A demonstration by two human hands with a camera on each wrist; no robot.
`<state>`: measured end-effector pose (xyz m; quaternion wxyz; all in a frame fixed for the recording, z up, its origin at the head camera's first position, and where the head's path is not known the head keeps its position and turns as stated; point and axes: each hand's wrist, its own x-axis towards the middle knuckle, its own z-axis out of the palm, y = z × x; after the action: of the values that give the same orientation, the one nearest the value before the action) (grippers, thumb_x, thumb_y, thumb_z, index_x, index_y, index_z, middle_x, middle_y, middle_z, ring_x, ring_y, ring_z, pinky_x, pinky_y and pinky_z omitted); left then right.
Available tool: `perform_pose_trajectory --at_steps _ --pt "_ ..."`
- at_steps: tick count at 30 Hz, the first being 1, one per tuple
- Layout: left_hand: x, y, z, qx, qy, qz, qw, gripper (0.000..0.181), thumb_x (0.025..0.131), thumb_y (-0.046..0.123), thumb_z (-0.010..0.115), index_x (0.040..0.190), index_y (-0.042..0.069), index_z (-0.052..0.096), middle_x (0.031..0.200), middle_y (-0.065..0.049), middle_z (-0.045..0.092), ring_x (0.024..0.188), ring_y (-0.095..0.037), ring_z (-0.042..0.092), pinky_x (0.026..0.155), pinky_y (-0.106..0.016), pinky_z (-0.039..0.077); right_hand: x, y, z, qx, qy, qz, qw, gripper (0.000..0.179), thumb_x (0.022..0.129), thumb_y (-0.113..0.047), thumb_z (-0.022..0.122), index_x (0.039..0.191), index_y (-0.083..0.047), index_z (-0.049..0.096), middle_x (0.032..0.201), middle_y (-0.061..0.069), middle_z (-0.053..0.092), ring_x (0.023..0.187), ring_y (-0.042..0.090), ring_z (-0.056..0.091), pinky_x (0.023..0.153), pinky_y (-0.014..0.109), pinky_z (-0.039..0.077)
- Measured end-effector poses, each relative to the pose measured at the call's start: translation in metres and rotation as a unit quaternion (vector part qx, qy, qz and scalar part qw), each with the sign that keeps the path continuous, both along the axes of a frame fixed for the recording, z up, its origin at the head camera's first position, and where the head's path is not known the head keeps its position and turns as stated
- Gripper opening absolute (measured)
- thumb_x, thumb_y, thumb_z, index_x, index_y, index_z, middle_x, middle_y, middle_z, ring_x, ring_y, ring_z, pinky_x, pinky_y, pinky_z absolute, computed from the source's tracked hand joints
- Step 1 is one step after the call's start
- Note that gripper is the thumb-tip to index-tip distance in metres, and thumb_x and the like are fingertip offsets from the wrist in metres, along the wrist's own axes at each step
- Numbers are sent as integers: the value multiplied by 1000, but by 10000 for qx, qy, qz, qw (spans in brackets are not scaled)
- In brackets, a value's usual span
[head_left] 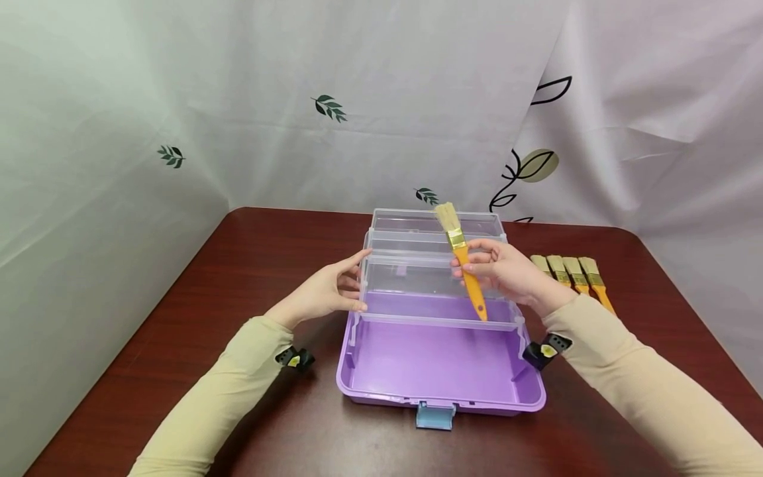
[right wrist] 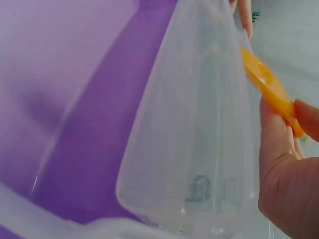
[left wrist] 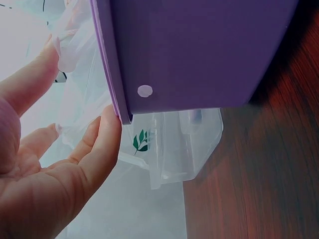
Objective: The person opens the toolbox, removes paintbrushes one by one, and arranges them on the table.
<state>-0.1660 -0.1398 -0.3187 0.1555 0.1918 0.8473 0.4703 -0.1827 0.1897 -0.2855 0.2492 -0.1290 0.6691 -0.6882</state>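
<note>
My right hand (head_left: pixel 507 268) pinches a paintbrush (head_left: pixel 472 281) by its orange handle, bristles up and tilted left, over the translucent trays of a purple storage box. In the right wrist view the orange handle (right wrist: pixel 269 87) lies between thumb and fingers. The purple box (head_left: pixel 441 364) stands unfolded, its blue latch (head_left: pixel 436 416) hanging at the front. My left hand (head_left: pixel 318 291) spreads thumb and fingers against the left side of the clear trays (head_left: pixel 402 278). In the left wrist view its fingertips touch the box's purple edge (left wrist: pixel 110 74).
Several more paintbrushes (head_left: pixel 572 268) lie side by side right of the box, partly hidden behind my right forearm. The dark red wooden table (head_left: pixel 238 265) meets a pale curtain (head_left: pixel 268 132) with leaf prints at the back and sides.
</note>
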Motion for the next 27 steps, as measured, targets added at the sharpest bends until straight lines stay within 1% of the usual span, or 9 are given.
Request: perform_pose_trajectory --at_steps 4,10,14,18,21,25,27 --pt "0 0 -1 -6 -15 12 10000 98 75 8 80 152 27 23 126 -18 45 113 -30 57 89 -36 54 2 3 1 -199 -208 -6 9996 22 94 9 45 112 -3 41 95 -1 71 88 11 69 83 30 56" --pt "0 0 0 3 -1 -10 10000 97 76 8 79 152 27 22 126 -18 45 113 -30 58 88 -36 54 7 8 1 -353 -343 -37 9988 21 93 9 47 110 -4 43 93 -2 72 87 11 69 80 29 57" --pt "0 0 0 -11 23 -23 10000 96 76 8 79 152 26 22 125 -19 45 113 -30 58 88 -36 54 10 18 -2 -514 -399 -51 9979 21 93 6 50 109 -7 45 97 0 72 87 12 69 80 28 57" --pt "0 1 -1 -8 10 -31 10000 97 76 7 79 152 26 22 125 -18 45 113 -30 58 88 -36 54 11 31 -7 -674 -386 40 9970 21 94 4 52 110 -9 47 99 0 71 89 13 69 81 28 57" --pt "-1 1 -1 -15 4 -45 10000 97 75 7 79 152 26 22 125 -18 45 113 -30 58 88 -36 54 12 41 -8 -884 -373 184 9952 20 94 5 49 108 -10 48 100 1 71 89 13 69 81 29 57" --pt "-1 1 -1 -14 11 -48 10000 97 75 7 79 152 26 22 126 -19 45 113 -30 58 88 -36 54 12 55 -7 -1238 -254 357 9913 21 95 6 46 108 -9 53 102 3 71 90 14 69 82 28 57" --pt "-1 1 -1 -5 -1 -34 10000 97 75 7 79 152 27 22 126 -18 45 113 -30 57 88 -36 54 11 61 -6 -1323 -162 385 9903 22 95 6 45 110 -8 54 103 4 71 91 15 69 81 29 57"
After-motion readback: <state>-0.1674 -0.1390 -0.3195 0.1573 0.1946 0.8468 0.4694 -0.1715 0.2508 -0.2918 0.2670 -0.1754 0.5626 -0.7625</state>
